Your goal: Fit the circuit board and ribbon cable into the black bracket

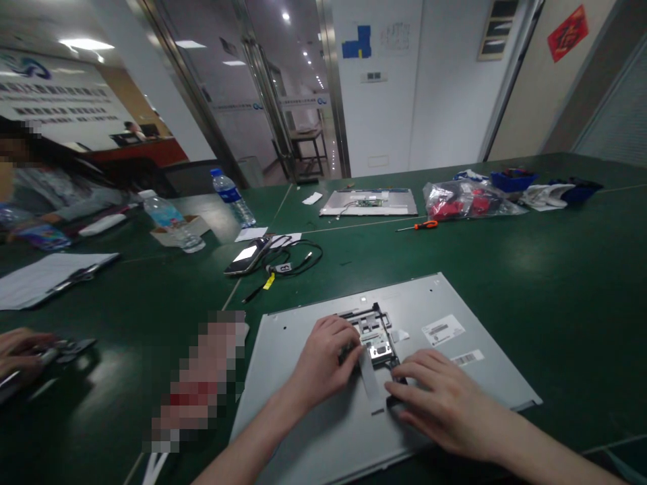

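A large flat grey metal panel (303, 431) lies on the green table in front of me. On its middle rests a small open frame (379, 340) with black edges and shiny metal parts inside. My left hand (326, 353) is closed at the frame's left side, fingers curled, its fingertips partly hidden. My right hand (442, 401) holds the frame's lower right corner between thumb and fingers. Between the hands, a narrow grey strip (373, 385) runs from the frame down over the panel. White labels (443, 330) are stuck on the panel's right part.
Ahead lie a phone (247, 256), a black cable (303, 269), an orange screwdriver (426, 225), a thin panel with a circuit board (394, 204) and a plastic bag (465, 201). Bottles (232, 195) and a clipboard (50, 276) are at left. A co-worker's hand (23, 353) holds a metal part.
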The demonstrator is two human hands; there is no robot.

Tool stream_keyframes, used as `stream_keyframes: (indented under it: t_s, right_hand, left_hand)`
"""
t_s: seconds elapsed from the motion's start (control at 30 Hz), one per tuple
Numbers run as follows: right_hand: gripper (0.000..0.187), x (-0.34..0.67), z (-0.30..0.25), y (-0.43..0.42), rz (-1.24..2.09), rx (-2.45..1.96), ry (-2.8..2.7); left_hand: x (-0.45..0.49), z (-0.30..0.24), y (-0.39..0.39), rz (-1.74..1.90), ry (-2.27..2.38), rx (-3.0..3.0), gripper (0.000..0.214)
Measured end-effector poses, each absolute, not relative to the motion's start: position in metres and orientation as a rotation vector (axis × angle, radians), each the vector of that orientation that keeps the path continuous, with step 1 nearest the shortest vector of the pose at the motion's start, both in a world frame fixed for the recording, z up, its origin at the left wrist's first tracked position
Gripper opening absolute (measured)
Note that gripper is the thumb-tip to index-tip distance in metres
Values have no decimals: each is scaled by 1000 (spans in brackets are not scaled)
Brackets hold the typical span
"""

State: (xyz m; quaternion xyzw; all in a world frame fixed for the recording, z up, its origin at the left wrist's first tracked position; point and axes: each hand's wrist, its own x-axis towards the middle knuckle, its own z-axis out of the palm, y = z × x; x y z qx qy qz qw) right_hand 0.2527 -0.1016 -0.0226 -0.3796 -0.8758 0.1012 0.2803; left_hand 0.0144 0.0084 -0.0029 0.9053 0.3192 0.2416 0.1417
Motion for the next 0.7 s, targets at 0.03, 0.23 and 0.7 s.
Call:
stream_keyframes:
  t_s: [0.03,0.23,0.7]
  right_hand:
    - [37,247,-21,-100,255,-1018,-2360]
    - [62,221,-35,-99,257,-1173,-2428]
    - [63,218,-49,-107,313,-1280,-2448]
  left_hand:
    - [15,-5,9,701,932,2611,8]
    - [16,-11,10,686,967,2602,8]
    - [14,-13,12,604,903,2646,10]
